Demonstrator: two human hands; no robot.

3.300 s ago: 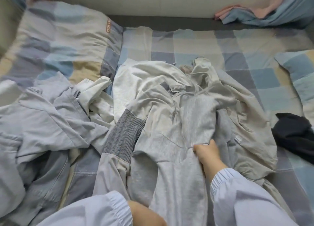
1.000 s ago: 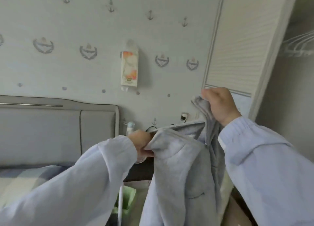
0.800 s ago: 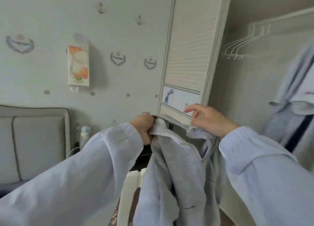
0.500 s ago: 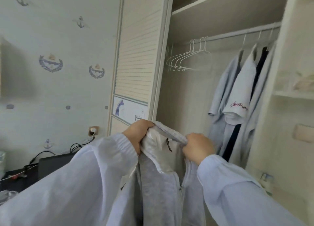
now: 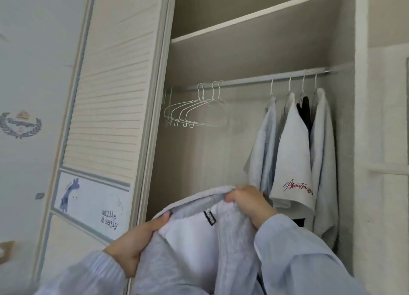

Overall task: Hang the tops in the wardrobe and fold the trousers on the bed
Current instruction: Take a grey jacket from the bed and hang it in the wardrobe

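I hold a light grey zip-up top (image 5: 194, 239) up in front of the open wardrobe (image 5: 254, 46). My left hand (image 5: 135, 243) grips its left shoulder edge. The collar is gripped at the top by my right hand (image 5: 247, 204), and the white fleecy lining with a small dark label faces me. Above, several empty white wire hangers (image 5: 194, 111) hang on the left part of the rail (image 5: 250, 80). Several tops (image 5: 294, 161) hang on the rail's right part. The bed and trousers are out of view.
The wardrobe's slatted sliding door (image 5: 110, 108) stands at the left, beside a patterned wall (image 5: 26, 95). A shelf (image 5: 254, 15) runs above the rail. A white partition (image 5: 363, 161) closes the hanging space on the right.
I turned from the bed to the wardrobe with the grey top in both hands. In the last half second the view rose and neared the rail, and my hands spread the collar open.
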